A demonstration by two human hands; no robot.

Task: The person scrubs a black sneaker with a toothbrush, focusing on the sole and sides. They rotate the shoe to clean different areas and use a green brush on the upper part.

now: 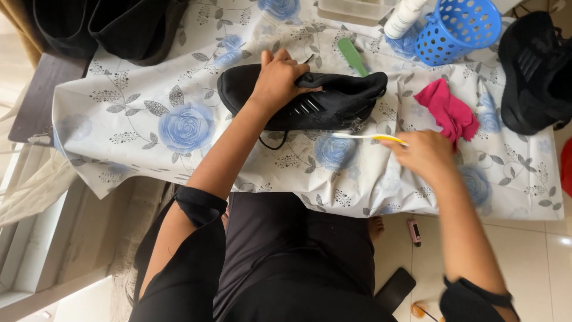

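Note:
A black sneaker [333, 101] with white side stripes lies on its side on a table covered by a white cloth [149, 125] printed with blue roses. My left hand [277, 80] grips the shoe's upper near the heel opening. My right hand [424, 154] holds a yellow and white toothbrush [366, 136], whose head points left, close to the sneaker's lower edge. A black lace loop hangs below the shoe.
A pink rag [448, 110] lies right of the shoe. A second black sneaker [533, 71] sits at the far right. A blue perforated basket [457, 28], a white bottle [404, 16], a green brush [353, 55] and a clear tray [351, 9] stand behind. Black bags [107, 27] rest top left.

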